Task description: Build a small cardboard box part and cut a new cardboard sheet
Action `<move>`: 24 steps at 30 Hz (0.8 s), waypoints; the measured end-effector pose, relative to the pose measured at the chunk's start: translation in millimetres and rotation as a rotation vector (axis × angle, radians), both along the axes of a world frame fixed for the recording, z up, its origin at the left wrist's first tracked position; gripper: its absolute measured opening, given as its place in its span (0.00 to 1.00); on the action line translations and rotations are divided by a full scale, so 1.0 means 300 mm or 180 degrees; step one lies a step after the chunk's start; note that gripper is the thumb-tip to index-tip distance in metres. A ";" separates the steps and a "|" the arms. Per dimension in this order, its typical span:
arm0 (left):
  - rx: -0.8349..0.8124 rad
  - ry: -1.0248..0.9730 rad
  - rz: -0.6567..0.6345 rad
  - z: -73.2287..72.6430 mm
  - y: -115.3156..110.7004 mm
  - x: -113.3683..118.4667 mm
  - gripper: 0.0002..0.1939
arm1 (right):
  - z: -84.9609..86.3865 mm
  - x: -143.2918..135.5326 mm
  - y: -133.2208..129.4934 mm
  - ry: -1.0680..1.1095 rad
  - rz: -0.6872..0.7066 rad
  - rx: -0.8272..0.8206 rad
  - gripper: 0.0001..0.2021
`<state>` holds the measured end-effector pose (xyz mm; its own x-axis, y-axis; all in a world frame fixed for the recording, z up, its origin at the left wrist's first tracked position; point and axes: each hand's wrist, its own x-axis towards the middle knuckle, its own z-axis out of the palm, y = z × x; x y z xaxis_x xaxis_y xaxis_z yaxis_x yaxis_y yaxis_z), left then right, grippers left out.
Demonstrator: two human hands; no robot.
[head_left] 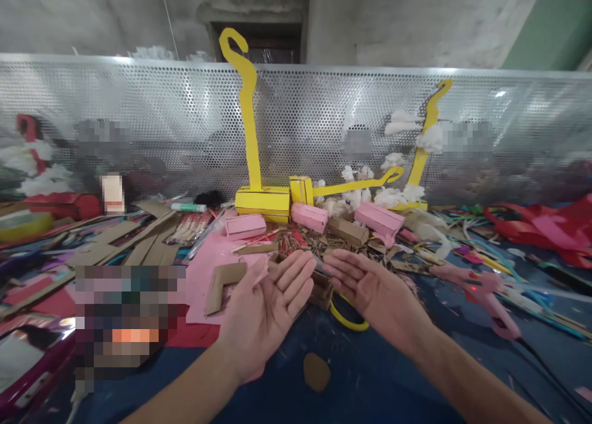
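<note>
Both palms face upward over the dark blue table, fingers stretched out. My left hand is open and holds nothing; it hovers over the edge of a pink sheet beside an L-shaped cardboard piece. My right hand is open too, nothing in it, near the yellow loop of a scissors handle. Between the hands a small open cardboard box is partly hidden. A rounded cardboard scrap lies nearer to me.
Behind stand yellow paper boxes with a tall curved strip, and pink boxes. A pink glue gun with a cord lies right, red ribbon beyond. Cardboard strips fill the left. A perforated metal panel closes the back.
</note>
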<state>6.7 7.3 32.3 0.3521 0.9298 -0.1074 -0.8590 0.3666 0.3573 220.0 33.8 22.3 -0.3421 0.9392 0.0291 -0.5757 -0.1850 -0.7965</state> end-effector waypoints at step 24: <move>0.0882 0.1120 0.0687 -0.058 0.012 0.021 0.09 | 0.042 0.003 -0.030 0.0231 0.0584 -0.0112 0.27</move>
